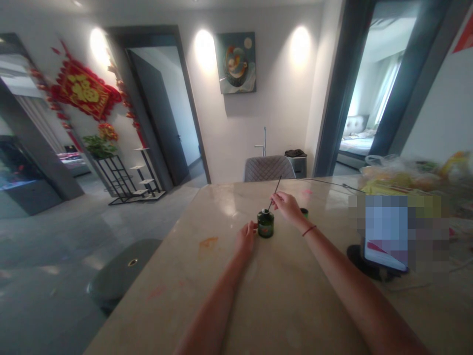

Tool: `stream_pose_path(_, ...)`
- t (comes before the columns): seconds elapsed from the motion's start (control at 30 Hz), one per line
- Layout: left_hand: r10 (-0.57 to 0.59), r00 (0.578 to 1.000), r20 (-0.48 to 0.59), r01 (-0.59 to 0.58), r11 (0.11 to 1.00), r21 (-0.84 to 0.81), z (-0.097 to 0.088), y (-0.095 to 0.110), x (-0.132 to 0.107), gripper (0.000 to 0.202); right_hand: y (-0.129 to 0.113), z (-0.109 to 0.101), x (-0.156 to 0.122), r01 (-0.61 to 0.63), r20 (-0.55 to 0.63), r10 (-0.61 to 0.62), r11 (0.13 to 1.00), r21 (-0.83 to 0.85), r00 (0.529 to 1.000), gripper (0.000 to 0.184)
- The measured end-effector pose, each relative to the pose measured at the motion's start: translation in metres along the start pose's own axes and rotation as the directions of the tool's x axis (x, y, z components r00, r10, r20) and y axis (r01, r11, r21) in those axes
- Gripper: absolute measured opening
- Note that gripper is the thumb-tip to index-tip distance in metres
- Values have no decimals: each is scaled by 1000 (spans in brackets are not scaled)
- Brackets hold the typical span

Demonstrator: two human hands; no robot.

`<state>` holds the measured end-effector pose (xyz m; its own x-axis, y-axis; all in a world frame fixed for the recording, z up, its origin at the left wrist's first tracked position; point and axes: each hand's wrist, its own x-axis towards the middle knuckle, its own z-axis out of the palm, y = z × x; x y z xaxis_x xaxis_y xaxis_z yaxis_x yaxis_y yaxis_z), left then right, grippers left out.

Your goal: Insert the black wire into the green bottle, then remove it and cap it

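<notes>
A small dark green glass bottle [265, 227] with a pale collar at its neck stands upright on the table [281, 296]. My left hand [247, 235] is at its left side, with curled fingers against the glass; some fingertips are hidden. Between the thumb and fingers of my right hand [287, 204] is a thin dark stick [277, 185], slanting up to the right. Its lower end meets the bottle's mouth; I cannot tell how deep it reaches. Behind my right wrist sits a small dark green round object [304, 212], partly covered.
On the right, a phone or tablet [386, 251] rests on a black round stand [360, 261], partly blurred out. Plastic bags and yellow items [402, 177] pile up behind it. A grey chair [269, 168] stands at the far edge, a green stool [123, 268] at the left.
</notes>
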<state>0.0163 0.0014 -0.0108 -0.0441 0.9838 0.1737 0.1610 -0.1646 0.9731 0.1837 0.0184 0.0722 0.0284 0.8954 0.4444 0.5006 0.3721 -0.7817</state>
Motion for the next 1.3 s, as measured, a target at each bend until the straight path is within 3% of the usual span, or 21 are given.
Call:
stream_pose_path(0.23, 14, 1000, 13, -14, 1000, 7, -1, -4, 1, 60, 11, 8, 2, -58, 100, 53, 997, 53, 994, 31)
stream_pose_path(0.43, 18, 1000, 7, -18, 1000, 16, 0, 0, -1, 59, 13, 0, 0, -73, 275, 41, 992, 106, 960, 33)
stream_pose_path(0.57, 31, 999, -5, -31, 1000, -3, 0, -1, 0, 62, 14, 5, -8, -56, 405, 27, 997, 58, 914, 58)
stream_pose_path(0.7, 35, 998, -48, -37, 998, -44, 0, -4, 2, 65, 19, 20, -16, -37, 361, 51, 998, -46, 931, 79)
stream_pose_path(0.9, 8, 994, -111, -26, 987, -156, -1, -6, 6, 68, 44, 36, -25, -4, 321, -11, 999, 47, 947, 68)
stream_pose_path(1.03, 4, 993, -115, -23, 987, -161, -1, -6, 6, 68, 53, 40, -35, -43, 275, 16, 995, 94, 961, 61)
stream_pose_path(1.3, 14, 994, -106, -27, 992, -121, -3, -5, 3, 66, 54, 35, -44, -141, 385, 106, 988, 66, 917, 40)
